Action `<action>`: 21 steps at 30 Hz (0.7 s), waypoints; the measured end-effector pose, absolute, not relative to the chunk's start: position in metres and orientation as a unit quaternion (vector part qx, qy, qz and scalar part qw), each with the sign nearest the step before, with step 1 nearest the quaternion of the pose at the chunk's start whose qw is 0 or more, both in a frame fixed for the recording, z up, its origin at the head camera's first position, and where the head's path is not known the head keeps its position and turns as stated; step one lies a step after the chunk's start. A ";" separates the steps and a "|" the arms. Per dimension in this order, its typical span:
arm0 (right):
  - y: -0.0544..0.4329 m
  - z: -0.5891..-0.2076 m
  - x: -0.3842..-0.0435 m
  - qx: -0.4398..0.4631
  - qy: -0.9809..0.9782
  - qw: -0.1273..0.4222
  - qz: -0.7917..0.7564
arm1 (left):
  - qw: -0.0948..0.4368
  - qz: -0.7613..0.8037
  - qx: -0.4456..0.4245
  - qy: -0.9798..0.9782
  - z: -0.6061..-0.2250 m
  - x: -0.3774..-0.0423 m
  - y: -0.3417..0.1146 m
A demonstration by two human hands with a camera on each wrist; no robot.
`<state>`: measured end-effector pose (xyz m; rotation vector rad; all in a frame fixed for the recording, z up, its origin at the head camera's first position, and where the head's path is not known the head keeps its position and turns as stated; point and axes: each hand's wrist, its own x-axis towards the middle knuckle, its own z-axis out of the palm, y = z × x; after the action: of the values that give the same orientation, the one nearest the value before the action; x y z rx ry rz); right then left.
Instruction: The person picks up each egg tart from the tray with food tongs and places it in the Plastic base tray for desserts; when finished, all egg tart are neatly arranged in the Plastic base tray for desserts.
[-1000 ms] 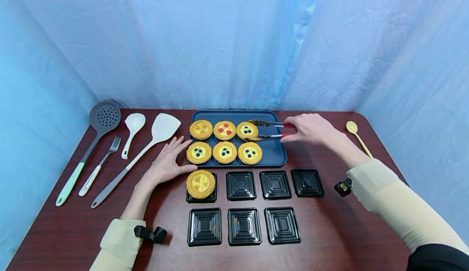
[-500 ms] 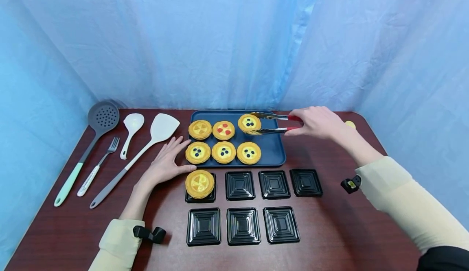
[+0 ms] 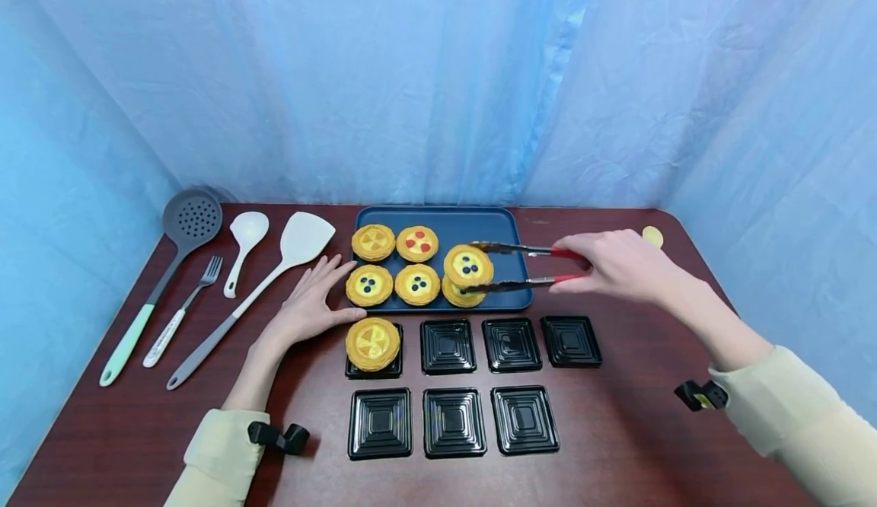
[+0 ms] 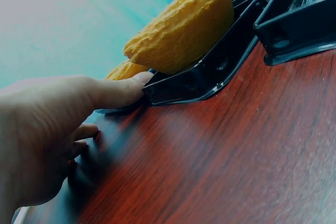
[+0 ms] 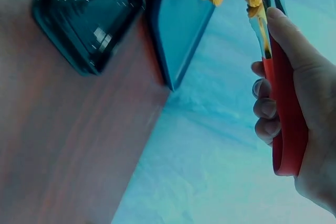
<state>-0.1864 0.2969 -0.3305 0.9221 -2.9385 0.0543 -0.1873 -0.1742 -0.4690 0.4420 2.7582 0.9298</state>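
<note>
My right hand (image 3: 617,265) grips red-handled tongs (image 5: 286,108), thumb on one arm and fingers curled round the other. Between the tong tips an egg tart with dark berry dots (image 3: 469,265) is held above the blue tray (image 3: 503,221), overlapping another berry tart (image 3: 455,294) in the head view. My left hand (image 3: 311,301) lies with fingers spread at the tray's left edge. In the left wrist view its thumb touches the corner of a black square container (image 4: 181,88), which bears a tart with triangular topping pieces (image 4: 184,30).
Several black square containers (image 3: 448,347) stand in two rows before the tray. More tarts, one with red pieces (image 3: 417,243), sit on it. Left lie a skimmer (image 3: 193,219), fork (image 3: 199,290), white ladle (image 3: 248,229) and spatula (image 3: 304,237); a yellow spoon (image 3: 652,237) lies far right.
My right hand has lifted the berry tart from the tray's back row with the tongs and brought it toward the front. My left hand has stayed in place.
</note>
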 end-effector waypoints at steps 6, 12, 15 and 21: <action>0.293 -0.347 -0.165 0.348 -0.936 0.048 0.030 | 0.095 0.316 0.155 0.931 -0.469 -0.188 -0.174; 0.286 -0.359 -0.150 0.374 -0.926 0.033 0.027 | 0.095 0.317 0.153 0.931 -0.469 -0.187 -0.175; 0.286 -0.366 -0.148 0.381 -0.924 0.034 0.020 | 0.095 0.316 0.151 0.932 -0.469 -0.187 -0.174; 0.285 -0.374 -0.147 0.392 -0.919 0.037 0.019 | 0.092 0.317 0.149 0.932 -0.470 -0.187 -0.175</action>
<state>-0.1474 0.2848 -0.3739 1.2046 -2.8212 0.0576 -0.1874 -0.1750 -0.4699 0.4431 2.7675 0.9412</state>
